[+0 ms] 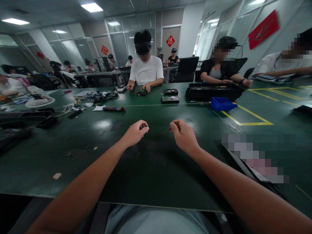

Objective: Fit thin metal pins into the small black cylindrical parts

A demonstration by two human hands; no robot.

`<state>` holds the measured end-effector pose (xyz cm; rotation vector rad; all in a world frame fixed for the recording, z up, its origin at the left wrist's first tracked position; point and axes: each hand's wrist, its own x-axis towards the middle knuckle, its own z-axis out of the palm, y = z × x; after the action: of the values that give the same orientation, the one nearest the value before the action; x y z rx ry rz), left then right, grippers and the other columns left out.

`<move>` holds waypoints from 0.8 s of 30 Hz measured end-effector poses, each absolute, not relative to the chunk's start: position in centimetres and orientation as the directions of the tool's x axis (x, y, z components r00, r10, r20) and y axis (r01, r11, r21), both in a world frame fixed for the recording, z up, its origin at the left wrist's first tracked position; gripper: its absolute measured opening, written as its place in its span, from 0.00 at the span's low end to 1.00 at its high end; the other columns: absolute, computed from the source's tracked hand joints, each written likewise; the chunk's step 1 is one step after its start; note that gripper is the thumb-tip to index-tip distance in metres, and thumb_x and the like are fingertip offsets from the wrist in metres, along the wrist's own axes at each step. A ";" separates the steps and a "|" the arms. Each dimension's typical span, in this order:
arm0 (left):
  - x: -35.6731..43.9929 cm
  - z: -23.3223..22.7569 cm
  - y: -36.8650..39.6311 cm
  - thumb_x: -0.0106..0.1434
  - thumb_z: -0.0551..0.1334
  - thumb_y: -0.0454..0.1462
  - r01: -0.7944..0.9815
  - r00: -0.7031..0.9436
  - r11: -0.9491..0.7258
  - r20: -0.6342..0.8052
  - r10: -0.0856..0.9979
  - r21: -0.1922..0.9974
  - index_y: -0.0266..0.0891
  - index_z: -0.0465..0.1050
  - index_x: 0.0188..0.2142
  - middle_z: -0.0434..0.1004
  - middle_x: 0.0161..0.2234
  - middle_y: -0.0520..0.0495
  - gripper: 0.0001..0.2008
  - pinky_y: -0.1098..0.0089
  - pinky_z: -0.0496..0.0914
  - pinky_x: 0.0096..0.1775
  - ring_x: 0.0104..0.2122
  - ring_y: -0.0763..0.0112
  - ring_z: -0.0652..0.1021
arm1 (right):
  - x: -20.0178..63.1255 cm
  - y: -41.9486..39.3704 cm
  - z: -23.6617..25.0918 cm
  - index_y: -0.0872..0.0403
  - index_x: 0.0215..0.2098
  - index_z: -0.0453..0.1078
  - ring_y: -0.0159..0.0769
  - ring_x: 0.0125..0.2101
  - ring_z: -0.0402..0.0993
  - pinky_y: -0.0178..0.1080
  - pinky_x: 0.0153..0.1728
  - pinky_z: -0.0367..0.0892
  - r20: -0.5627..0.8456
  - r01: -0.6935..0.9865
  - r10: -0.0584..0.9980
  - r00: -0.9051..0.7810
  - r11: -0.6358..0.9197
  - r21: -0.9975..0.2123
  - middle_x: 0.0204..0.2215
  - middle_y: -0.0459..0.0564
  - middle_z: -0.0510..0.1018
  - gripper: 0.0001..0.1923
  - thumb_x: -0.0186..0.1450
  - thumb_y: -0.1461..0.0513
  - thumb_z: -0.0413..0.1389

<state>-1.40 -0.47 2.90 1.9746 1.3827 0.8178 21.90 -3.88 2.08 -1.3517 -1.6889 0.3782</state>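
Two bare arms are being extended over a dark green surface [102, 169], seen from the head view. The left hand [135, 133] is being held closed in a pinch, a very small dark part [142, 126] being gripped between thumb and forefinger; what the part is cannot be told at this size. The right hand [184, 135] is being held closed around a thin screwdriver [168, 130], whose shaft is pointing leftward toward the left hand, its tip being kept just short of the pinched part and above the surface.

The step in hand appears to be the bringing together of tool tip and small part between the two hands. The next move is judged to call for fine alignment: the tip being steered into the part while the pinch is being kept steady, since a part this small could easily be dropped.

Well beyond the hands, a blue tray [222, 104], two circuit boards [170, 96] and a black case [211, 91] are lying on the surface. Other people are sitting on the far side, their hands resting near their own work.
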 end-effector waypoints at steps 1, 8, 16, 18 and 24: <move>-2.0 3.2 -0.1 0.63 0.57 0.42 0.547 0.234 -0.254 0.145 0.961 0.798 0.38 0.70 0.39 0.75 0.31 0.48 0.10 0.70 0.66 0.29 0.25 0.71 0.72 | 21.9 -3.9 2.1 0.51 0.37 0.68 0.40 0.30 0.75 0.40 0.32 0.63 0.454 0.608 0.891 0.014 0.353 -0.712 0.28 0.50 0.78 0.12 0.70 0.55 0.47; -8.8 4.8 0.7 0.56 0.58 0.38 0.269 -0.056 -0.088 0.106 0.993 0.959 0.38 0.65 0.34 0.69 0.28 0.50 0.07 0.75 0.56 0.20 0.21 0.76 0.67 | 22.0 -3.9 2.1 0.53 0.38 0.68 0.39 0.30 0.75 0.40 0.32 0.63 0.439 0.600 0.898 0.012 0.345 -0.721 0.28 0.50 0.78 0.12 0.71 0.55 0.48; -19.7 5.8 -1.3 0.58 0.55 0.33 0.266 -0.471 0.003 0.127 0.873 0.964 0.36 0.63 0.33 0.65 0.28 0.53 0.02 0.76 0.55 0.20 0.21 0.77 0.65 | 22.0 -3.9 2.2 0.53 0.38 0.69 0.38 0.30 0.74 0.39 0.32 0.62 0.425 0.611 0.905 0.007 0.332 -0.718 0.28 0.49 0.78 0.12 0.71 0.55 0.48; -22.4 6.0 -1.9 0.56 0.54 0.30 0.227 -0.592 0.002 0.137 0.794 0.974 0.36 0.62 0.31 0.64 0.26 0.53 0.03 0.76 0.56 0.20 0.20 0.76 0.65 | 22.0 -3.9 2.2 0.53 0.38 0.69 0.38 0.30 0.74 0.39 0.32 0.63 0.414 0.612 0.910 0.004 0.325 -0.721 0.28 0.49 0.78 0.12 0.71 0.56 0.48; -30.9 6.3 -3.6 0.54 0.51 0.30 0.192 -0.788 0.039 0.130 0.602 0.981 0.36 0.58 0.27 0.61 0.21 0.53 0.02 0.75 0.57 0.18 0.16 0.73 0.62 | 21.9 -3.9 2.2 0.53 0.38 0.69 0.38 0.29 0.74 0.39 0.32 0.62 0.407 0.612 0.914 0.006 0.318 -0.724 0.27 0.49 0.78 0.12 0.71 0.56 0.48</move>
<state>-30.86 -3.60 6.30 0.8057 2.0048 1.8062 21.92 -3.89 2.19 -1.3869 -1.6994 0.4280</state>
